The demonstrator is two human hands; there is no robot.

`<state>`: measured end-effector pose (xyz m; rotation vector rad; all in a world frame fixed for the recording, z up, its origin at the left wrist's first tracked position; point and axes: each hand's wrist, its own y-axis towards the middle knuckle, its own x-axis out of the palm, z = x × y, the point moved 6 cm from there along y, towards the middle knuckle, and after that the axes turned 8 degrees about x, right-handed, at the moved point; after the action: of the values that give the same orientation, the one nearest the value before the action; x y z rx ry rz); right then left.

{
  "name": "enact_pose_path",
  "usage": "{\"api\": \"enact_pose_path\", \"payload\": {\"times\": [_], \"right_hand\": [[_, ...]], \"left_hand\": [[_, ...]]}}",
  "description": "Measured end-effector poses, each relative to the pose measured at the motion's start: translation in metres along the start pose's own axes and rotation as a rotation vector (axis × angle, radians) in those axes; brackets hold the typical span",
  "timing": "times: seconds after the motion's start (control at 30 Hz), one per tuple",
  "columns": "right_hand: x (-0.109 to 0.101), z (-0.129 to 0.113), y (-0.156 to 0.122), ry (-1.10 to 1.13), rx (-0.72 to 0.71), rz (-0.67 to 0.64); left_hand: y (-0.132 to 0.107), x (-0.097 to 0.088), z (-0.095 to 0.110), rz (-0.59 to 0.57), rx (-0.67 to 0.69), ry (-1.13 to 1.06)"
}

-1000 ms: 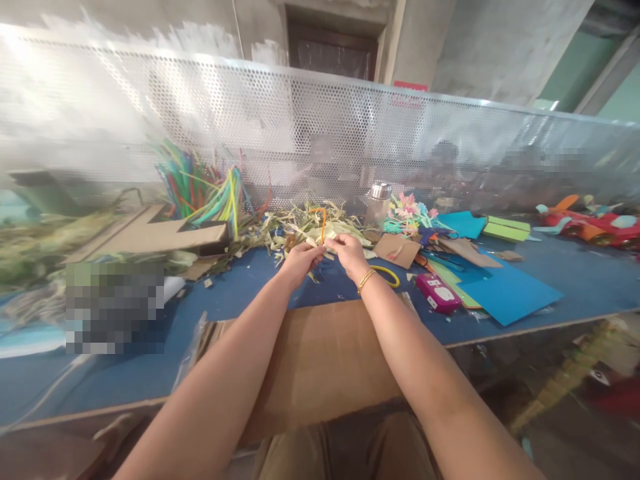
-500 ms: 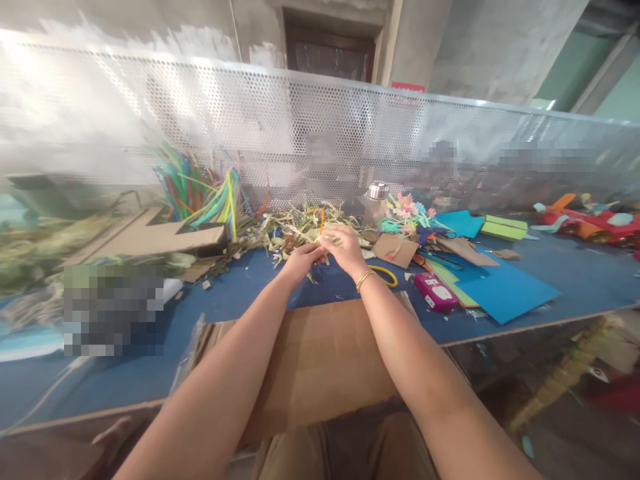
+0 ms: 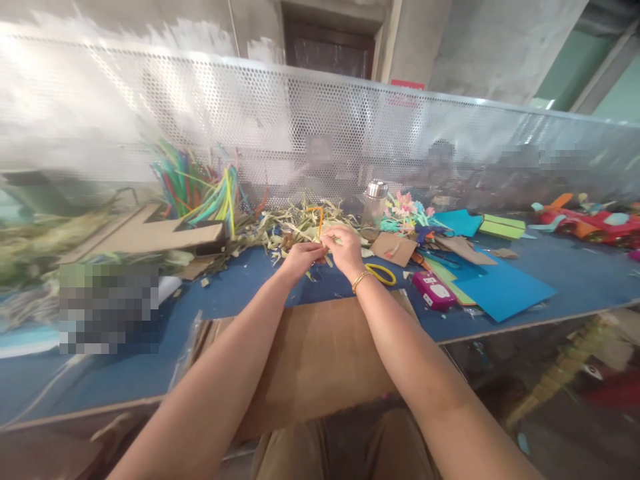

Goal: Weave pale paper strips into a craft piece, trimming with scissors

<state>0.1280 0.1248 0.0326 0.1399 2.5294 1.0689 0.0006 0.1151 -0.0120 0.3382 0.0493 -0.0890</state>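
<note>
My left hand point(image 3: 303, 259) and my right hand point(image 3: 345, 249) meet over the table, their fingertips pinched together. Out of the pinch rises an orange pipe cleaner point(image 3: 321, 219), its top bent over to the left. Pale husk-like strips lie right behind the fingers, and whether one is in the grip too I cannot tell. A heap of dry corn husks point(image 3: 280, 223) spreads just beyond both hands. Below my right wrist lies a yellow ring-shaped thing point(image 3: 383, 274), perhaps scissor handles or a tape roll.
Cardboard point(image 3: 320, 367) lies in front of me at the table edge. Coloured pipe cleaners point(image 3: 195, 187) stand back left beside a cut cardboard piece point(image 3: 145, 233). To the right are a glass bottle point(image 3: 375, 203), a magenta box point(image 3: 434, 289) and blue sheets point(image 3: 505, 287). A perforated metal screen point(image 3: 240, 120) runs behind.
The view has shifted slightly. Both hands stay together at the orange pipe cleaner, with only a small change in the fingers.
</note>
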Motion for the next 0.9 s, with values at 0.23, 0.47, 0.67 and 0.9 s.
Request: {"api": "enact_pose_path", "payload": {"times": [0.23, 0.47, 0.67, 0.9], "right_hand": [[-0.008, 0.02, 0.002, 0.098, 0.171, 0.179], [0.026, 0.033, -0.013, 0.102, 0.409, -0.096], [0.034, 0.031, -0.017, 0.105, 0.387, -0.184], [0.021, 0.028, -0.011, 0.067, 0.375, -0.149]], "left_hand": [[-0.003, -0.008, -0.004, 0.193, -0.033, -0.379], [0.0, -0.011, -0.002, 0.279, -0.029, -0.616], [0.0, -0.006, 0.006, 0.17, -0.022, -0.602], [-0.005, -0.007, 0.015, 0.13, -0.045, -0.512]]}}
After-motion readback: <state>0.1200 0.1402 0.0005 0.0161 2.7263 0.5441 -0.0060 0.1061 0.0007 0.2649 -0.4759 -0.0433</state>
